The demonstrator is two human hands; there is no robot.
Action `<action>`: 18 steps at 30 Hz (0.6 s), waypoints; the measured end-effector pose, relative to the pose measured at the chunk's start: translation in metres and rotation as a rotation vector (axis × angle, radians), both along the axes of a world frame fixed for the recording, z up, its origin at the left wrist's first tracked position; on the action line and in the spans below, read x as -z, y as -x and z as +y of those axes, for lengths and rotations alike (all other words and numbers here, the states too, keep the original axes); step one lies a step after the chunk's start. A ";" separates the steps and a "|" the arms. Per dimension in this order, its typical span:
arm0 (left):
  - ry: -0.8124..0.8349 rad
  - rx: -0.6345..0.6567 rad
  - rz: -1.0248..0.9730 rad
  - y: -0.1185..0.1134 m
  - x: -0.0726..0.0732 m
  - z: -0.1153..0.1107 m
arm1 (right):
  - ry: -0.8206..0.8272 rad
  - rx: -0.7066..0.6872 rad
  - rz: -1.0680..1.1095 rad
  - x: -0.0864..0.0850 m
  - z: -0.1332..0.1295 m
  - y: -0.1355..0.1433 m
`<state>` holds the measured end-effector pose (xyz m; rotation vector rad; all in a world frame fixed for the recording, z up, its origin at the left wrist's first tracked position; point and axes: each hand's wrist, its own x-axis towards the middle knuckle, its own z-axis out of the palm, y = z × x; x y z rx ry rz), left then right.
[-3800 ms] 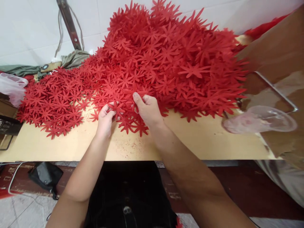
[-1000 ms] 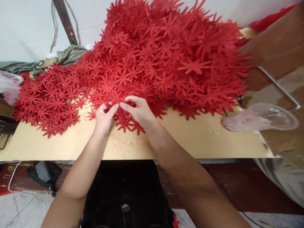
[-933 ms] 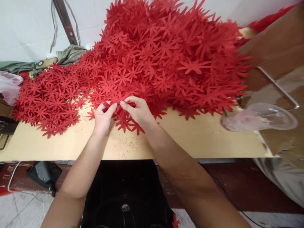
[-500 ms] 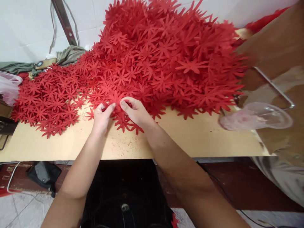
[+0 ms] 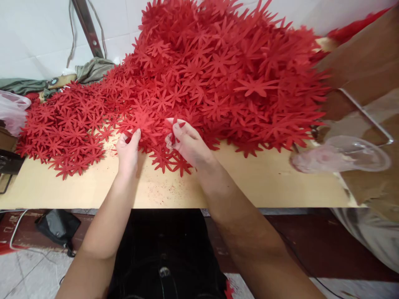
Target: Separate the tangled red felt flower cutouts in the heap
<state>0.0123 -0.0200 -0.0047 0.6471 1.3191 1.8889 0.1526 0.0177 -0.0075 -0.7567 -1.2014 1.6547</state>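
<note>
A big heap of red star-shaped flower cutouts covers the back of a tan tabletop. My left hand pinches the edge of one red flower cutout at the heap's front edge, thumb and fingers closed on it. Just to its right, my right hand grips a red piece between thumb and forefinger. Loose cutouts lie under and between both hands.
A flatter spread of cutouts lies at the left. A clear plastic cup and brown cardboard are at the right. A plastic bag, grey-green cloth and a metal bar are at the back left.
My hands, fingertips together on one flower a second ago, have drawn apart: the left slid left with the flower, the right pulled back holding a red piece.
</note>
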 end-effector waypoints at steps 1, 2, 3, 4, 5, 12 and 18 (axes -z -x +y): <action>0.002 -0.014 -0.001 0.001 0.000 0.000 | 0.036 -0.002 0.030 -0.001 0.000 -0.001; 0.007 -0.017 0.001 0.002 -0.001 0.001 | 0.061 -0.004 0.046 -0.002 0.000 -0.001; 0.015 -0.011 0.006 0.003 -0.001 0.001 | 0.072 -0.004 0.045 -0.003 0.000 -0.001; 0.020 -0.003 0.017 0.003 -0.001 0.001 | 0.072 0.002 0.032 -0.003 0.000 -0.001; 0.019 0.005 0.034 0.004 -0.001 0.001 | 0.065 0.020 0.012 -0.003 0.000 -0.001; -0.065 -0.077 0.265 0.013 0.006 0.001 | -0.042 0.160 -0.145 0.000 0.002 0.001; -0.116 -0.092 0.372 0.013 0.001 -0.002 | -0.044 0.239 -0.252 -0.002 0.000 0.001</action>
